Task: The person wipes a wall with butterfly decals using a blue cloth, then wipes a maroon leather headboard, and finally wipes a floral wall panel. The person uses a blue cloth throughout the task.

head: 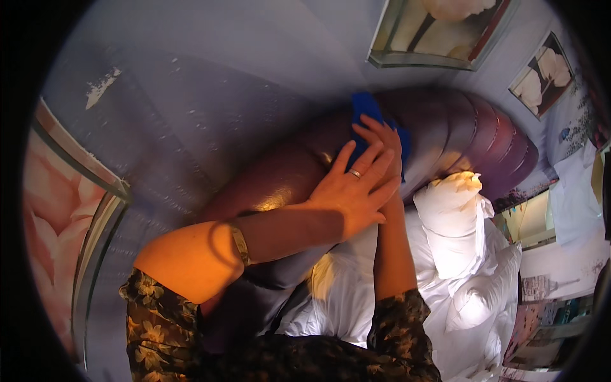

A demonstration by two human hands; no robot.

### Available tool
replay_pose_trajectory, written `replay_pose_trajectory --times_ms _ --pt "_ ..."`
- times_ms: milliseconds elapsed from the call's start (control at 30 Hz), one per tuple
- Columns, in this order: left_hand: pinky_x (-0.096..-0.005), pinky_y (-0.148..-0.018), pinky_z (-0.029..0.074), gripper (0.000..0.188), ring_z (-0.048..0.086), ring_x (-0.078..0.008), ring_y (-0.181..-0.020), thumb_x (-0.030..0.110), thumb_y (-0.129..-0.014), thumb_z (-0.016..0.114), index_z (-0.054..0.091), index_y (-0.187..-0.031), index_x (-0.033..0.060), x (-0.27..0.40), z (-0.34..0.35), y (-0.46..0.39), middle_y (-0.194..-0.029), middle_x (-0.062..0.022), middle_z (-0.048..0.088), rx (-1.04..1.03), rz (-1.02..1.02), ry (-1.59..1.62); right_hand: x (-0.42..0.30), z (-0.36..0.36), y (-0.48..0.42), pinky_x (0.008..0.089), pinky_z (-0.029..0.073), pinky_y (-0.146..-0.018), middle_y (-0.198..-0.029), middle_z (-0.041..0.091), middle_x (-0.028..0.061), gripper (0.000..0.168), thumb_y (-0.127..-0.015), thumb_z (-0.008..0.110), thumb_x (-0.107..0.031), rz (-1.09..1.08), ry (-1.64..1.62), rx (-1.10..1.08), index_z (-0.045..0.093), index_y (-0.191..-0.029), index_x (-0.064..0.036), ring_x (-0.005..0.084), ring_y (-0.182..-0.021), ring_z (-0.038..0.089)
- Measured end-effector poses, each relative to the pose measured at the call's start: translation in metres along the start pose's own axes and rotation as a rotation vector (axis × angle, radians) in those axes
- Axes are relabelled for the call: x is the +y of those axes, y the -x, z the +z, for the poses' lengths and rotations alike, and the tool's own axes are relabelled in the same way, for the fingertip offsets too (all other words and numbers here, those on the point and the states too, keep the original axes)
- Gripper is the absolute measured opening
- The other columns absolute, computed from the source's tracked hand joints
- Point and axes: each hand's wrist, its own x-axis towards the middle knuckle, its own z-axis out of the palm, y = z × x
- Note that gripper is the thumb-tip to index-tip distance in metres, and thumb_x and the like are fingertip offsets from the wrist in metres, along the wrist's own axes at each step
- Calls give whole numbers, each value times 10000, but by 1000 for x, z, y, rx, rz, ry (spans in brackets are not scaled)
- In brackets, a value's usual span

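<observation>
A blue cloth (366, 107) lies against the padded, glossy dark purple headboard (267, 184), which curves across the middle. My right hand (389, 143) presses on the cloth, with blue showing between and around its fingers. Across the back of my right hand and wrist lies my left hand (355, 186), fingers spread, a ring on one of them; it hides part of the right hand. A watch or bracelet (240, 244) is on my left forearm. Both sleeves are dark with a floral print.
White pillows (451, 224) and rumpled white bedding (334, 296) lie below and right of the headboard. Behind it rises a grey-blue wall (191, 95) with chipped paint. Framed flower pictures (429, 62) hang above, and a large one (57, 191) is at the left.
</observation>
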Motion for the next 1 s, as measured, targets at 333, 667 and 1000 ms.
replay_pose_trajectory --times_ms 333,667,1000 --pt "-604 -1112 267 645 330 -386 -1438 434 -803 738 584 -1327 91 4 -2 -6 -1476 -213 444 113 -8 -69 -4 16 37 485 386 -1070 -1288 639 96 353 -934 559 -261 136 -198 -72 656 -1209 -62 323 -1228 556" --pt "-602 -1148 263 484 353 -370 -1442 338 -851 698 640 -1261 87 -26 -1 -4 -1484 -174 470 -161 -3 -165 -72 72 153 423 396 -1092 -1336 608 176 328 -970 549 -144 380 -323 553 611 -1239 32 349 -1234 553" --pt "-581 -1188 222 630 286 -332 -1490 339 -814 743 580 -1356 62 -17 -8 101 -1546 -144 415 -369 77 -261 -81 87 184 410 374 -1129 -1451 521 197 393 -956 511 -63 408 -299 442 588 -1326 44 357 -1304 529"
